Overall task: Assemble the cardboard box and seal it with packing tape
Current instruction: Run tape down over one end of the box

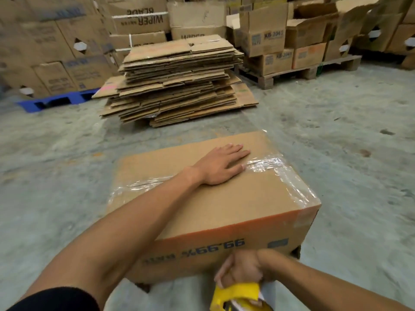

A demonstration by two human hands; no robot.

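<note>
The grey concrete warehouse floor (336, 153) takes up most of the view, with walls of stacked brown cartons (45, 41) behind and a messy pile of flattened cardboard sheets (177, 84) in the middle. The brown cardboard box (224, 203) being sealed sits on the floor right in front, flaps closed, with clear packing tape (265, 163) running along the top seam and down both ends.

The left hand (221, 163) lies flat on the top, fingers spread, pressing the tape near the seam, so no grip on anything there. The right hand (241, 269) is low at the near side, grip clamped round the yellow tape dispenser (235, 290).

What could go wrong: the tape looks wrinkled and bunched at the corners, so it might lift or peel. And if the dispenser pulls the strip at an angle, it could tear crooked or drag the box across the floor.

Readable print: "99.99%" upside down on the near side, "WIPER BLADE" and "KB-2045" on the background cartons.
</note>
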